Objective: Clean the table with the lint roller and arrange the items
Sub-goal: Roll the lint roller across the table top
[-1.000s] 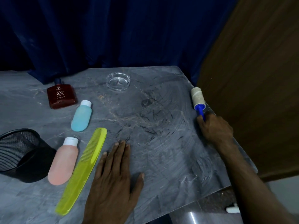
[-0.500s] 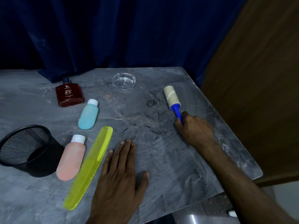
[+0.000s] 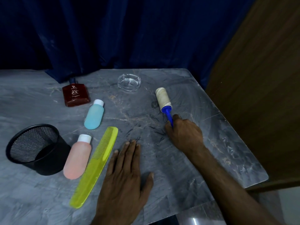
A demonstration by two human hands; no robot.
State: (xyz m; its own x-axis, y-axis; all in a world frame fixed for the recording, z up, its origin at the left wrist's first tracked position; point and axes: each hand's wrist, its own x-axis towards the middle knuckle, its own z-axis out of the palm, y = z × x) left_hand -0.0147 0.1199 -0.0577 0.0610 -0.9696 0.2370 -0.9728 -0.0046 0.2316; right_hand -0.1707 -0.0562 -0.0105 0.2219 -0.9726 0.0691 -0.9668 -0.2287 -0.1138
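Observation:
My right hand grips the blue handle of the lint roller, whose pale sticky roll rests on the grey marble table below the glass ashtray. Dark hair strands lie on the table between my hands. My left hand lies flat, fingers spread, palm down, right of the yellow comb. A pink bottle, a blue bottle and a dark red perfume bottle lie to the left. A black mesh cup lies tipped at the far left.
A dark blue curtain hangs behind the table. A brown wooden panel stands along the right edge. The table's near right corner drops off to a lighter floor.
My right hand has slid the lint roller leftward from the table's right edge toward the middle, below the ashtray. My left hand stays flat in place.

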